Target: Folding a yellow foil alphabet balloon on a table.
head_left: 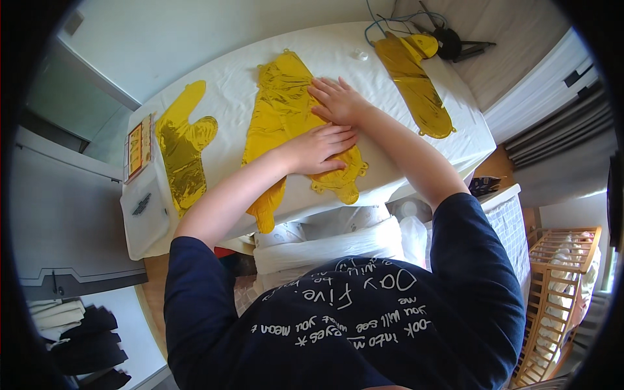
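Observation:
A large, flat gold foil balloon lies wrinkled on the white-covered table in front of me. My right hand rests flat on its upper right part, fingers spread. Lower down, my left hand lies on the same balloon with its fingers stretched out, just below my right wrist. The balloon's rounded lower end and small tabs stick out past my left hand. To the left is a second flat gold foil balloon. A third gold foil balloon lies at the right.
At the far right corner stands a black, legged object with blue cables. A small white item lies near the back. On the left edge are a flat package and a clear plastic sheet. A wooden crib stands at right.

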The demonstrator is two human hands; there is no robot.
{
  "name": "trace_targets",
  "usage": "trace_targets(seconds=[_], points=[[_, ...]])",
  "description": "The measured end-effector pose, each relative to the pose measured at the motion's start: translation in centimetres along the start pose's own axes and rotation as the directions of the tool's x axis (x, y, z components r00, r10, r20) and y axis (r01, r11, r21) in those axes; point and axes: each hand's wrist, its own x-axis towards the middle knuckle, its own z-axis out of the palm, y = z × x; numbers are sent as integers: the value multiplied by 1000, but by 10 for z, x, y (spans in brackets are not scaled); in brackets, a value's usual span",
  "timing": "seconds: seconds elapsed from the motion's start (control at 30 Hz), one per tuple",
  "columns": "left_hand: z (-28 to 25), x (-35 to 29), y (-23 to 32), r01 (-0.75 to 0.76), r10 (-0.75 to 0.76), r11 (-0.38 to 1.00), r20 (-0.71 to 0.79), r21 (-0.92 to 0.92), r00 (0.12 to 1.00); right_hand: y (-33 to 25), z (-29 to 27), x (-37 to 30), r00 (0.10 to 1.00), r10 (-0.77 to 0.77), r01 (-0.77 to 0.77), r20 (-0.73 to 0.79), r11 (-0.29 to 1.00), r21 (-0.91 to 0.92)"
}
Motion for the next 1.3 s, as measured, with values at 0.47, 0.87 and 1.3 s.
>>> trace_targets(seconds=[0.47, 0.87, 1.3], points=[[0, -4, 5, 17, -29, 992, 95, 124, 995, -3, -14, -1, 1000, -14, 14, 0, 999, 53], [-7, -8, 12, 27, -30, 999, 77, 48, 997, -6, -20, 74, 947, 304, -250, -99, 898, 362], [-4, -8, 8, 9, -10, 1000, 87, 15, 996, 0, 12, 109, 979, 201, -202, 24, 977, 63]])
